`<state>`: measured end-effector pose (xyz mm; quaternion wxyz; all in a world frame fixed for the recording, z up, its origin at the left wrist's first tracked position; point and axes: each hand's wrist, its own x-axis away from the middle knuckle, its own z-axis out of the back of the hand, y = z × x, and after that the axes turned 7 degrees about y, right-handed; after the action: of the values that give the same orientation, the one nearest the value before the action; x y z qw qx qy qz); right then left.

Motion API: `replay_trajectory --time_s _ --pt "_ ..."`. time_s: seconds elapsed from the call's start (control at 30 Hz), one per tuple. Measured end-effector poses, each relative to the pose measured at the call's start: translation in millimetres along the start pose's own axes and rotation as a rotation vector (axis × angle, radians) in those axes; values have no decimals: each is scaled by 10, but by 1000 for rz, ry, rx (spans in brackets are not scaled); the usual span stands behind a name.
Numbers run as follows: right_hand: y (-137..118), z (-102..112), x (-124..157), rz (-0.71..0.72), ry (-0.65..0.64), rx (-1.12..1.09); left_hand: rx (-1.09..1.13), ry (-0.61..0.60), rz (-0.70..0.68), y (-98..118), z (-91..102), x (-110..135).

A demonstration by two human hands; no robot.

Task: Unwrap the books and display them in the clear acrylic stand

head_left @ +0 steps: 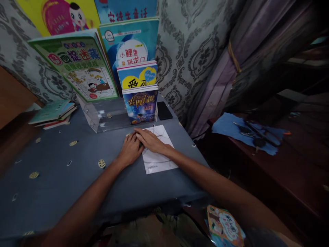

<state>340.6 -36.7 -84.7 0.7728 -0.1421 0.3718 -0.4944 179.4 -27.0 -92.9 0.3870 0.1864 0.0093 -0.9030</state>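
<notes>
A white sheet of paper [158,156] with thin printed lines lies on the grey tablecloth [64,171]. My left hand [131,149] rests flat at the sheet's left edge, fingers stretched forward and close together. My right hand [150,140] lies flat on the upper part of the sheet, fingers pointing left and touching the left hand's fingertips. Neither hand grips anything. Just beyond the hands stands a clear acrylic book stand [102,115] with a dark-covered book [140,108] at its front.
Several children's books lean in the stand and against the patterned wall [190,51]. A black phone [164,110] lies right of the stand. A small book stack [53,113] sits at far left. A curtain [239,61], a blue cloth [231,128] on a dark wooden surface and a book [223,228] on the floor are at right.
</notes>
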Motion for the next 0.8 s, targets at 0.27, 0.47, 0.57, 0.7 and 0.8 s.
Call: replay_trajectory --time_s 0.27,0.47,0.57,0.7,0.8 --pt "235 160 132 -80 35 69 -7 -14 -9 9 32 -1" --pt "665 528 322 -259 180 116 10 -28 5 -9 21 -4" --pt "822 639 352 -295 259 22 31 -44 11 -11 25 -11" --pt "917 674 323 -329 295 -62 36 -51 21 4 65 -28" --pt "926 674 313 -331 295 -60 47 -68 -1 49 99 -87"
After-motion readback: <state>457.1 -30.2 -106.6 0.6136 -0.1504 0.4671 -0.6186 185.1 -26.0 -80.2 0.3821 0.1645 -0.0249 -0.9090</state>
